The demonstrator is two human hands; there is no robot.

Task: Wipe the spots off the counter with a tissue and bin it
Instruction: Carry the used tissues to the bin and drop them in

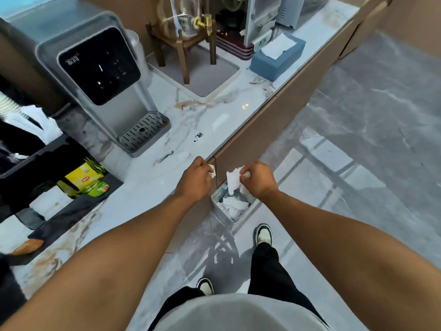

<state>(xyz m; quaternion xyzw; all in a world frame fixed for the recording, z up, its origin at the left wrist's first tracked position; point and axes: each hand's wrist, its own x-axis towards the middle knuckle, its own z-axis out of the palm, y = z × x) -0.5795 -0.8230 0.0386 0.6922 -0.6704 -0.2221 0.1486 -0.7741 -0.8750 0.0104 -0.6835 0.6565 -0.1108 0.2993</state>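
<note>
Entry, as I logged it from the remote station; all places taken from the bin.

- Bin: small open metal box on the floor, against the cabinet front below the counter edge. Crumpled white paper already lay inside.
- Tissue: white, creased, hanging directly above the bin's mouth with its lower end close to the paper inside. I judged it very light and limp, easily torn, with no stiffness of its own. Best held by a bunched fold between fingertips, not by a loose corner.
- Right hand: above the bin, slightly to its right, fingertips pinched on the upper edge of the tissue.
- Left hand: up and left of the bin, at the counter edge, fingers curled closed on a small white scrap. I could not tell whether this was part of the same sheet or a separate piece.
- Spots: dark marks on the counter, up and left of the bin, beyond the left hand. They remained unwiped, so I judged the wiping unfinished.
- Water dispenser: on the counter, farther up and left of the bin, beyond the spots.
- Tissue box: blue, on the counter far above the bin, a sheet standing out of its top.
</note>
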